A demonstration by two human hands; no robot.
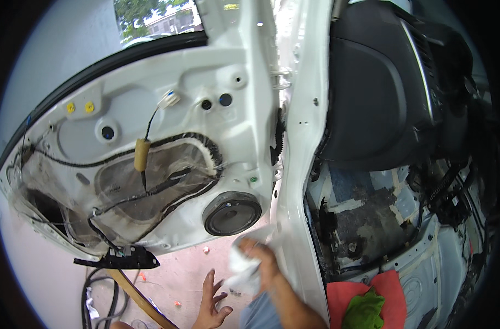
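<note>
My right hand (262,257) grips a crumpled white cloth (243,267), slightly blurred, just below the round black speaker (232,215) of an open car door. The cloth hangs beside the white door sill and pillar (295,241). My left hand (211,305) is low in the middle over the pinkish floor, fingers spread, with nothing in it. The white door's inner panel (167,71) is bare, its trim off. A clear plastic sheet (146,170) edged with black sealant covers its opening, and a foam-wrapped connector cable (142,155) hangs in front.
A black switch panel (118,259) dangles by wires at the door's lower edge. Black cables (88,296) and a wooden strip (140,299) are at lower left. On the right are a dark dashboard (365,98), the stripped car floor, and a green cloth (365,310) on a red one (393,293).
</note>
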